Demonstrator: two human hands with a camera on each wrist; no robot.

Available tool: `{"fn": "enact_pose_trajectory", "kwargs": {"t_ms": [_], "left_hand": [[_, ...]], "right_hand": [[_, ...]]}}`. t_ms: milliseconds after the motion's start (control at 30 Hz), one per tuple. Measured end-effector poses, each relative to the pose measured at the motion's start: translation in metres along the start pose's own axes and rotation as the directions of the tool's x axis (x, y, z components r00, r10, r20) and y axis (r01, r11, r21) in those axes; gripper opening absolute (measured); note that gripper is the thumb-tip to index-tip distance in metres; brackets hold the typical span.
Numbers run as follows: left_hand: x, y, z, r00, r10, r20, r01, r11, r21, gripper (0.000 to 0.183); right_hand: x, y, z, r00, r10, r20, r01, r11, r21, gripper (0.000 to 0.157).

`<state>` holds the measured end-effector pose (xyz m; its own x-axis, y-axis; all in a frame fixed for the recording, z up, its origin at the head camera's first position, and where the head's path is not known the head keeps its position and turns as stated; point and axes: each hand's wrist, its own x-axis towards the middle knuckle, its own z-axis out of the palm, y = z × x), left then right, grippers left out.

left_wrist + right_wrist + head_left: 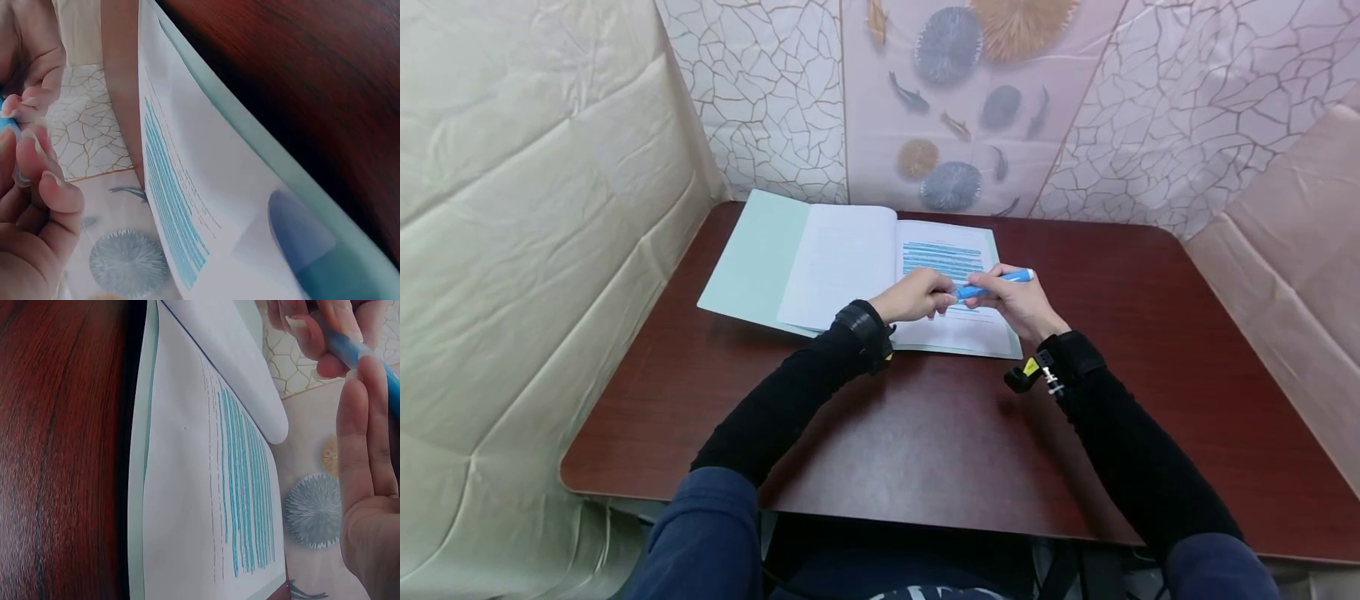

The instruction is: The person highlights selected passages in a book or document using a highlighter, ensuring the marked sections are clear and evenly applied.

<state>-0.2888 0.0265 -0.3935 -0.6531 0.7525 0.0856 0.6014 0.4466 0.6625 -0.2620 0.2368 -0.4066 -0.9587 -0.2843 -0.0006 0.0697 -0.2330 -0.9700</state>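
Observation:
My right hand (1017, 305) holds a blue highlighter (981, 289) between thumb and fingers, its white end pointing up to the right. At the other end, my left hand (916, 295) pinches the highlighter's clear cap (22, 172), which is partly hidden by fingertips in the left wrist view. Both hands are above an open book (951, 337) with a pale green cover. Its right page carries printed lines (244, 487) marked over in blue. The left page (842, 258) looks blank.
The book lies on a dark red-brown wooden table (925, 433), towards its back edge. Behind stands a patterned backdrop (775, 100), and a cream quilted cloth (535, 250) hangs at the left. A pinkish cloth (1292, 217) hangs at the right.

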Motion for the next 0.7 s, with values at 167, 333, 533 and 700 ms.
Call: {"fn": "enact_pose_trajectory", "kwargs": {"t_ms": [167, 333, 533, 700], "left_hand": [[0.0, 0.002, 0.002, 1.0, 0.007, -0.013, -0.007, 1.0, -0.002, 0.024], [-0.002, 0.004, 0.002, 1.0, 0.005, -0.013, -0.005, 1.0, -0.008, 0.025], [-0.004, 0.005, -0.007, 0.999, -0.03, -0.01, 0.03, 0.998, -0.049, 0.023], [-0.006, 0.0, -0.012, 0.999, -0.026, -0.022, 0.027, 0.999, 0.02, 0.021]], "right_hand": [[0.0, 0.0, 0.002, 1.0, -0.018, -0.004, 0.018, 1.0, -0.011, 0.016], [0.001, -0.004, 0.003, 1.0, -0.017, 0.015, 0.018, 0.999, -0.036, 0.016], [0.0, -0.019, -0.002, 0.993, 0.033, 0.114, -0.023, 0.996, -0.088, 0.025], [-0.006, -0.025, -0.015, 0.973, 0.123, 0.195, -0.093, 0.984, -0.155, 0.037]]}}
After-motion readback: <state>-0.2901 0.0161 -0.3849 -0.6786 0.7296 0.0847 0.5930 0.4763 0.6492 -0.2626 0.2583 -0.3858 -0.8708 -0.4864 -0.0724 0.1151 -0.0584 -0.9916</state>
